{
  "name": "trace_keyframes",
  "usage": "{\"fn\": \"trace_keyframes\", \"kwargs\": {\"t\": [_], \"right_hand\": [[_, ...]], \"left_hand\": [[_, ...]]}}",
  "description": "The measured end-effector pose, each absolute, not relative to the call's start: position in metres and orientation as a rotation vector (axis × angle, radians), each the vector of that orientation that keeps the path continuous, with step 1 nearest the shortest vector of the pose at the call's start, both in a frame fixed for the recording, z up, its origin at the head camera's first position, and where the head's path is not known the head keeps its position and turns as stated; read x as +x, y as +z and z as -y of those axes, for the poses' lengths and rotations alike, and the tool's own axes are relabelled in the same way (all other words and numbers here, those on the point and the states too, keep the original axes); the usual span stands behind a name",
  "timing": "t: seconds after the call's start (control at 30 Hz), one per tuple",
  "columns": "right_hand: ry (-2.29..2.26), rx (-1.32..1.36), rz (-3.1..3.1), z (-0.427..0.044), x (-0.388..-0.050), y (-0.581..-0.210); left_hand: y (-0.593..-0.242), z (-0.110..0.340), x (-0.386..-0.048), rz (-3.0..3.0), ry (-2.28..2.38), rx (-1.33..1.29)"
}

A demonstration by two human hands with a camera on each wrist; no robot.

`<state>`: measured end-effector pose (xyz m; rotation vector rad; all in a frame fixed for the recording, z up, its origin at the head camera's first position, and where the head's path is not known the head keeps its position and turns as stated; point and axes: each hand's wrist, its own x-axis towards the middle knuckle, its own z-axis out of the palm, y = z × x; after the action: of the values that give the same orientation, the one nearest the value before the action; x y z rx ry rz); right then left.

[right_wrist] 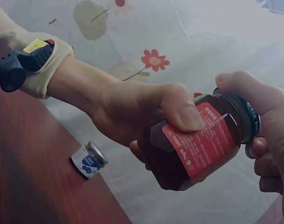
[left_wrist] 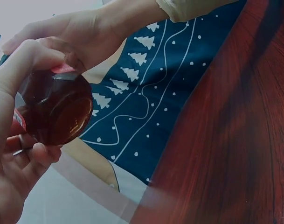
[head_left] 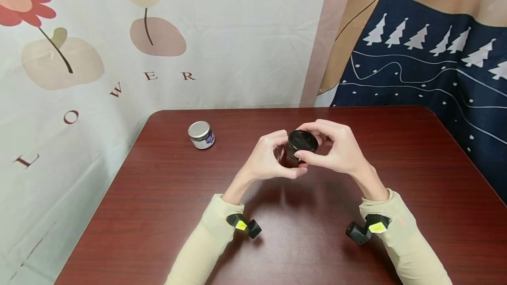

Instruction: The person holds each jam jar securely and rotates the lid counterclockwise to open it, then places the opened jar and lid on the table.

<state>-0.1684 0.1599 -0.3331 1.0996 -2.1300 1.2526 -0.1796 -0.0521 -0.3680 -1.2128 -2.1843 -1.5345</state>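
A dark jar (head_left: 292,155) with a red label and a black lid (head_left: 303,140) is held above the table, its lid tilted toward the head camera. The left hand (head_left: 267,157) grips the jar's body; in the right wrist view its thumb lies across the red label (right_wrist: 202,140). The right hand (head_left: 336,148) pinches the lid (right_wrist: 246,116) between thumb and fingers. From below, the left wrist view shows the jar's brown glass base (left_wrist: 62,112), with the left hand (left_wrist: 16,140) around one side and the right hand (left_wrist: 81,39) beyond it.
A small jar (head_left: 201,135) with a silver lid and a white and blue label stands at the back left of the brown table (head_left: 158,214). Behind the table hang a white flowered cloth (head_left: 237,34) and a navy cloth with white trees (head_left: 416,69).
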Motion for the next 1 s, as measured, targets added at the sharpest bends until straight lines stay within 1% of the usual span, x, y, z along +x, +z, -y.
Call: {"fn": "trace_keyframes", "kwargs": {"t": [1.0], "right_hand": [[1.306,1.324,2.017,-0.16,-0.1679,-0.3309]], "left_hand": [[-0.3677,0.0568,-0.1805,2.151,-1.785,-1.446]]}}
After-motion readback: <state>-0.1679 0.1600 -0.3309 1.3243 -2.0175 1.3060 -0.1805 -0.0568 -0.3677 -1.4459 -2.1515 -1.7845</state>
